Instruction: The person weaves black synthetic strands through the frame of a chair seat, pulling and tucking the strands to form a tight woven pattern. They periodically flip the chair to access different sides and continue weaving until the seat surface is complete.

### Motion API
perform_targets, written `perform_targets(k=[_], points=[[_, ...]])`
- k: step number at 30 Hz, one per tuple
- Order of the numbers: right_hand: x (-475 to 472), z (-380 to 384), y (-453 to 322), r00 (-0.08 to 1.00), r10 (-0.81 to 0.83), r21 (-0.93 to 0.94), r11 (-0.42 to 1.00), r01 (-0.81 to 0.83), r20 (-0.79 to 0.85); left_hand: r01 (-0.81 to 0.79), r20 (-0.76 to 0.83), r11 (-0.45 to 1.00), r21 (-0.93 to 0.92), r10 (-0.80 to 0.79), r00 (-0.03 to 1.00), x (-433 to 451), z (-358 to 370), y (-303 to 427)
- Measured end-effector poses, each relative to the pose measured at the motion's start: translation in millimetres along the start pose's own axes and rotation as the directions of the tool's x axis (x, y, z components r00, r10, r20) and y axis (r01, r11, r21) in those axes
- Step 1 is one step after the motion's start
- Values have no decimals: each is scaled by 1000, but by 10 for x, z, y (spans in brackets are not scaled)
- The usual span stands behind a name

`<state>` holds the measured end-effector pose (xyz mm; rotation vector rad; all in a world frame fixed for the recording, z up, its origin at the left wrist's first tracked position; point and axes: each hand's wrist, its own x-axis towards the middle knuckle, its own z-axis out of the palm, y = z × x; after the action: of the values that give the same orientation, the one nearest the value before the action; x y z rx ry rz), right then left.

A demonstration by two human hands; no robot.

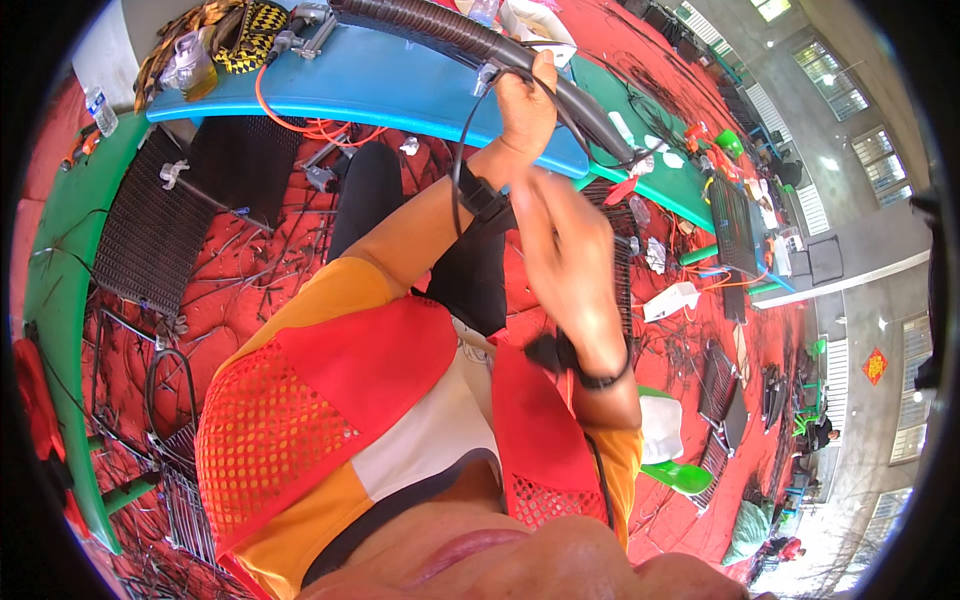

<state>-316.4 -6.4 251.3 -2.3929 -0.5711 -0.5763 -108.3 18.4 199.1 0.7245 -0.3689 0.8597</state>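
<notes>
A dark brown bar, partly wrapped in plastic wicker strip (420,26), lies slantwise over the blue bench (450,112). My left hand (529,105), with a black band at the wrist, grips the bar near where the close winding gives way to a smoother stretch. A thin dark strip (459,165) loops from beside this hand down past the wrist. Blurred by motion, my right hand (570,247) is just below the left one, its fingers near the left wrist. Whether it pinches anything cannot be seen.
On the blue bench lie a pneumatic tool (315,34) with an orange hose (262,94) and a plastic jug (196,67). Green benches (97,247) flank it. Woven panels (154,217) and strip offcuts lie on the red floor covering. A green chair (679,476) stands at right; people are far off.
</notes>
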Motion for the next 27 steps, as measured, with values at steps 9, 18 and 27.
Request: perform_targets(k=[9, 18, 27], points=[[810, 874, 357, 900, 420, 817, 473, -329, 119, 89, -65, 987, 134, -81, 995, -254, -182, -11], [-543, -21, 12, 815, -496, 366, 848, 382, 299, 203, -132, 942, 268, -173, 976, 122, -879, -229], [-1338, -1227, -38, 988, 119, -704, 710, -19, 94, 263, -63, 965, 7, -262, 963, -339, -1182, -473]])
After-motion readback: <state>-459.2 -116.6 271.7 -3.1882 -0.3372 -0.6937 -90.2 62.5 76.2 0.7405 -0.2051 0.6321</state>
